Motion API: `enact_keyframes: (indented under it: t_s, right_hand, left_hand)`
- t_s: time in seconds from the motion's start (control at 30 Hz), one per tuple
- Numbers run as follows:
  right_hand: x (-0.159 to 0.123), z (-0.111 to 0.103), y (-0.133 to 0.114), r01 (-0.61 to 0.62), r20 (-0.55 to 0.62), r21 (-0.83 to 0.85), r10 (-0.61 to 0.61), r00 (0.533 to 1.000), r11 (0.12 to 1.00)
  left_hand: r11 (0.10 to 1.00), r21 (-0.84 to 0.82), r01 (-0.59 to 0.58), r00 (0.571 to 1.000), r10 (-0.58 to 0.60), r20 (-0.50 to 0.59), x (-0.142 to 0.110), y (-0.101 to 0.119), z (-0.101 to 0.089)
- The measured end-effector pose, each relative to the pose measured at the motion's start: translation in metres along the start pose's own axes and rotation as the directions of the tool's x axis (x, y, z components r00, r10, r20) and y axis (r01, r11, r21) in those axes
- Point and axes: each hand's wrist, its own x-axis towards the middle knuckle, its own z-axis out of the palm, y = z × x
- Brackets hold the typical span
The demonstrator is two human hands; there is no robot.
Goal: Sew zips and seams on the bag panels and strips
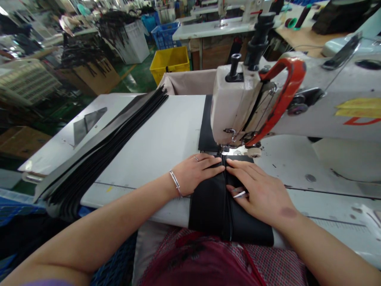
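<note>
Two black panels (208,202) of smooth, leather-like material lie side by side under the sewing machine's needle area, with a raised dark seam strip (226,214) running between them. My left hand (198,171) rests flat on the left panel, fingers stretched to the seam just in front of the presser foot (225,149). On the right panel, my right hand (256,184) lies with its fingers extended to the seam's other side. A small shiny silver piece (239,194) shows at its thumb; whether it is worn or held is unclear. Another black strip (208,123) extends behind the foot.
The sewing machine head (235,103) with its orange guard (285,91) rises close above my hands. A stack of black panels (113,147) overhangs the white table (154,139) at left. Behind stand a fabric-lined bin (190,82) and a yellow crate (169,62).
</note>
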Motion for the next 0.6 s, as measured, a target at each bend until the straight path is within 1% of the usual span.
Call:
enact_keyframes:
  t_s: [0.23,0.4,0.6]
  right_hand:
    - [0.005,-0.004,0.0,-0.008,-0.007,-0.018,0.008,1.0,1.0]
    - [0.008,-0.006,0.002,-0.007,-0.021,-0.012,0.007,1.0,1.0]
    - [0.011,-0.005,0.002,-0.019,0.006,-0.038,0.019,1.0,0.999]
  left_hand:
    - [0.999,-0.038,0.017,1.0,-0.016,0.011,0.006,-0.005,0.0]
    - [1.0,-0.023,0.01,1.0,-0.01,0.003,0.01,-0.009,0.002]
    - [1.0,-0.017,-0.006,1.0,0.006,-0.022,0.011,-0.01,0.001]
